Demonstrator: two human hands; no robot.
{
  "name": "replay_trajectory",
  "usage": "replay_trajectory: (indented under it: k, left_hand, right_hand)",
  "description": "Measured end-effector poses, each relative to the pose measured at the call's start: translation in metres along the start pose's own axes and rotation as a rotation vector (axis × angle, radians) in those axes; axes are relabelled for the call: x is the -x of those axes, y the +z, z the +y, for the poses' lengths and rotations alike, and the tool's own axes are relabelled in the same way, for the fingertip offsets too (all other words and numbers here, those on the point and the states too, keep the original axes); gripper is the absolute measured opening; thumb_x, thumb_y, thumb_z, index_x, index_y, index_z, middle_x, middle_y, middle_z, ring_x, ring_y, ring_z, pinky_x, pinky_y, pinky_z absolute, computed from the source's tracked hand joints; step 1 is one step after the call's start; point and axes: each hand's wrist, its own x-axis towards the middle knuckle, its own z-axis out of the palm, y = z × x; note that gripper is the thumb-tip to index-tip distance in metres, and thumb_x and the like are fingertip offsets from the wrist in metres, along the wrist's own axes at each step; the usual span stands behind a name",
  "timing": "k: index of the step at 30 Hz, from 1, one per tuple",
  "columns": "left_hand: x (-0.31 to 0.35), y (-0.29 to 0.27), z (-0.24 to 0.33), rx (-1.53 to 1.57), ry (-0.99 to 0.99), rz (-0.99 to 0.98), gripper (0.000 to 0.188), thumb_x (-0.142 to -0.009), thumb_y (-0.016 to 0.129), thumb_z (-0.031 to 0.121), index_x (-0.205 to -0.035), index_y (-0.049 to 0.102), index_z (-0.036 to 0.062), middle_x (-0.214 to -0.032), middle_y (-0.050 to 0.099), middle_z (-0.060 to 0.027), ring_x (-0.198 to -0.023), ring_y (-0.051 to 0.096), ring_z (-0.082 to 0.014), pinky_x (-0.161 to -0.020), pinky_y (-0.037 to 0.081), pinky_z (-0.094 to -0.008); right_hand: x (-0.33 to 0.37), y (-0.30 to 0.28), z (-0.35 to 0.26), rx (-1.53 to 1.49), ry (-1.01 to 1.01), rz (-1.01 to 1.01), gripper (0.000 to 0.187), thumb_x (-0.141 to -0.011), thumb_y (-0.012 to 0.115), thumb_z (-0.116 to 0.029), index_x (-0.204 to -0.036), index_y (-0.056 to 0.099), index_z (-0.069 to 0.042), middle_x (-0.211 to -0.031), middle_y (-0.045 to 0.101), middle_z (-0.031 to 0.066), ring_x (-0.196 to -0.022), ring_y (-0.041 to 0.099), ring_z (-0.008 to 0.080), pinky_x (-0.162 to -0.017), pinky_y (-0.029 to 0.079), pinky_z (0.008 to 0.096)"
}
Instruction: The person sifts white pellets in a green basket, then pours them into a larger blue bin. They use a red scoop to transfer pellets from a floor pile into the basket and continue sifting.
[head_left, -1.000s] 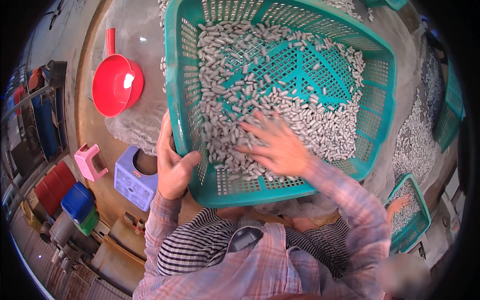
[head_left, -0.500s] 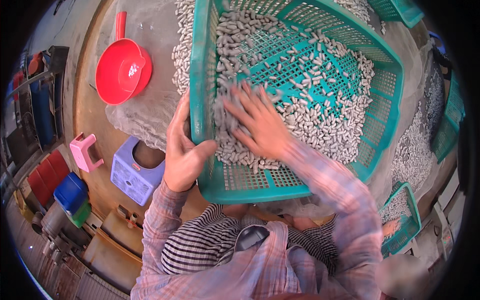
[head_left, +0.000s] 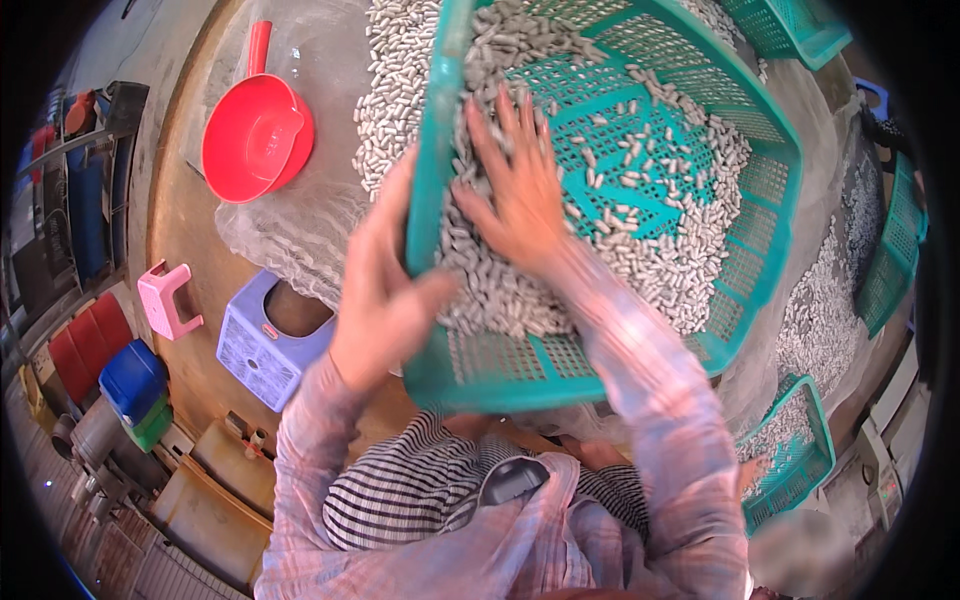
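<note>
Now left hand (head_left: 385,300) grips teal basket (head_left: 770,190) (tilted); right hand (head_left: 515,185) spreads grey pellets (head_left: 690,270).

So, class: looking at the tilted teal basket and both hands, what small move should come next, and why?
Probably a sweep of the right hand toward the basket's lower left rim. The left hand grips that rim, the basket leans toward the pile on the sheet, and many pale pellets lie bunched under the spread fingers.
</note>
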Motion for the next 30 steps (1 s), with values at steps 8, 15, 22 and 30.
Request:
replay_trajectory:
  k: [8, 15, 22, 30]
  left_hand:
    - [0.033, -0.048, -0.029, 0.131, -0.152, 0.126, 0.089, -0.056, 0.054, -0.003, -0.142, 0.030, -0.0059, -0.142, 0.041, -0.0124, -0.134, 0.036, -0.0205, -0.112, 0.023, -0.0319]
    - [0.027, -0.038, -0.027, 0.082, -0.130, 0.161, 0.089, -0.054, 0.054, -0.005, -0.141, 0.033, -0.0065, -0.139, 0.043, -0.0109, -0.130, 0.039, -0.0186, -0.110, 0.026, -0.0317]
    - [0.031, -0.051, -0.034, 0.062, -0.117, 0.163, 0.090, -0.053, 0.052, -0.006, -0.140, 0.033, -0.0072, -0.140, 0.042, -0.0125, -0.131, 0.038, -0.0193, -0.111, 0.025, -0.0320]
    - [-0.004, -0.052, -0.054, 0.056, -0.074, 0.099, 0.086, -0.052, 0.051, -0.005, -0.137, 0.038, -0.0075, -0.133, 0.049, -0.0109, -0.124, 0.046, -0.0192, -0.106, 0.033, -0.0308]
  right_hand:
    - [0.148, -0.124, 0.141, 0.346, 0.280, 0.087, 0.062, -0.082, 0.062, -0.044, -0.136, 0.049, -0.015, -0.147, 0.032, 0.0213, -0.138, 0.020, 0.0432, -0.112, 0.007, 0.0563]
    - [0.000, -0.002, 0.028, 0.312, 0.083, 0.049, 0.057, -0.084, 0.061, -0.038, -0.137, 0.046, -0.022, -0.150, 0.029, 0.0159, -0.137, 0.023, 0.0415, -0.111, 0.017, 0.0530]
    - [0.104, -0.050, 0.031, 0.243, -0.242, -0.707, 0.046, -0.093, 0.041, -0.041, -0.137, 0.047, -0.031, -0.155, 0.022, 0.0055, -0.143, 0.014, 0.0345, -0.115, 0.001, 0.0547]
    - [0.017, -0.006, 0.032, 0.395, 0.041, -0.241, 0.051, -0.085, 0.052, -0.054, -0.129, 0.055, -0.029, -0.150, 0.032, 0.0070, -0.142, 0.017, 0.0348, -0.108, 0.005, 0.0659]
